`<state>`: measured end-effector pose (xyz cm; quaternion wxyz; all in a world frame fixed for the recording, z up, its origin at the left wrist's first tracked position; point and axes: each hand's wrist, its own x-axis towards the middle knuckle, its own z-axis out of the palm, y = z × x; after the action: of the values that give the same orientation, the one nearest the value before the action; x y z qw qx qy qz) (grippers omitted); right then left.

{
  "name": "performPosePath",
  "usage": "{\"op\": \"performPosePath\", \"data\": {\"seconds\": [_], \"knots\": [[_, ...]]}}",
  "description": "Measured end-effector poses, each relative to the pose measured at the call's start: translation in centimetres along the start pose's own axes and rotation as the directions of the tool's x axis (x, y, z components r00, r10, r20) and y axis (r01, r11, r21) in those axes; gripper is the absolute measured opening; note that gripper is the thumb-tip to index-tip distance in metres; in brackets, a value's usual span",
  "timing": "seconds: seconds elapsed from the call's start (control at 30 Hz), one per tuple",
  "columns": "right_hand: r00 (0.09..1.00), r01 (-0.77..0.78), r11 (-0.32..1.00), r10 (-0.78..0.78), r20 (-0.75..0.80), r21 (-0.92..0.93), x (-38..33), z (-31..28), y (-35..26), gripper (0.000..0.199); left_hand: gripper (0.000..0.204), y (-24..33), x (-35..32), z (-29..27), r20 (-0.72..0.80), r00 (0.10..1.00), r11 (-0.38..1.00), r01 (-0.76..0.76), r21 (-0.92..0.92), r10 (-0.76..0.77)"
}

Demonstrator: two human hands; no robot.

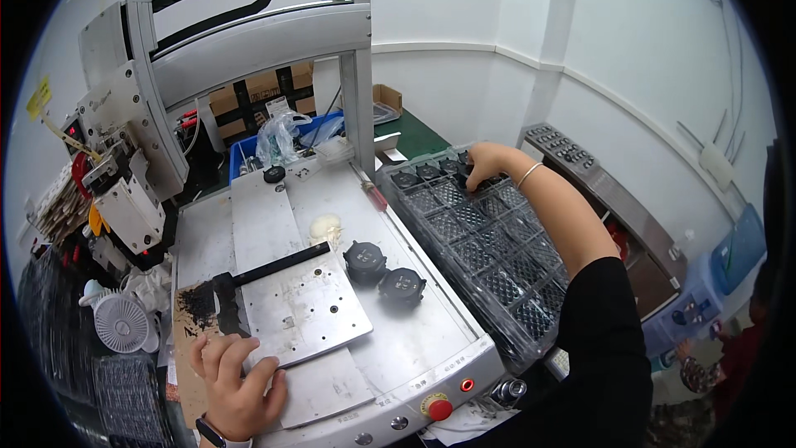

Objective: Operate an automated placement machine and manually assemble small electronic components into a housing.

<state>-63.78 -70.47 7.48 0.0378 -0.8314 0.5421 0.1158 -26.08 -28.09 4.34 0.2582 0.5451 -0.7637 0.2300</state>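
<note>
My left hand (pixel 235 382) rests on the near left corner of the metal plate (pixel 303 307) on the machine bed, fingers curled over its edge. My right hand (pixel 489 164) reaches to the far end of the clear compartment tray (pixel 489 257) and closes on a small black round part there. Several more black parts (pixel 427 171) fill the tray's far row. Two black round parts (pixel 383 272) sit on the machine bed between the plate and the tray.
A gantry machine (pixel 249 41) with a tool head (pixel 124 191) stands over the bed. A red button (pixel 439 408) is at the front edge. A small white fan (pixel 120 322) stands left. A blue bin (pixel 282 145) and cardboard boxes sit behind. Another person (pixel 738 340) is at the far right.
</note>
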Motion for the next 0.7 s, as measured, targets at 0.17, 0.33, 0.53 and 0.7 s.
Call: {"op": "performPosePath", "data": {"seconds": [0.17,0.33,0.53,0.7], "knots": [[0.986,-0.124,0.990,0.131,-0.105,0.069,0.0,-1.1,5.5,0.046,0.021,-0.2,0.1,0.7,0.023,1.000,1.000,0.001,-0.018,-0.001],[0.995,-0.093,0.995,0.094,-0.031,0.037,0.4,1.8,5.7,0.060,0.020,-0.1,-0.1,0.4,0.019,1.000,1.000,0.021,0.001,-0.021],[0.990,-0.098,0.989,0.108,-0.088,0.111,0.0,1.1,6.4,0.060,0.018,-0.1,-0.1,0.8,-0.038,0.999,0.999,0.024,0.037,-0.022],[0.977,-0.152,0.979,0.169,-0.130,0.138,-0.3,-1.0,9.9,0.054,0.018,-0.3,0.2,0.6,-0.062,0.997,0.995,0.052,0.090,-0.046]]}}
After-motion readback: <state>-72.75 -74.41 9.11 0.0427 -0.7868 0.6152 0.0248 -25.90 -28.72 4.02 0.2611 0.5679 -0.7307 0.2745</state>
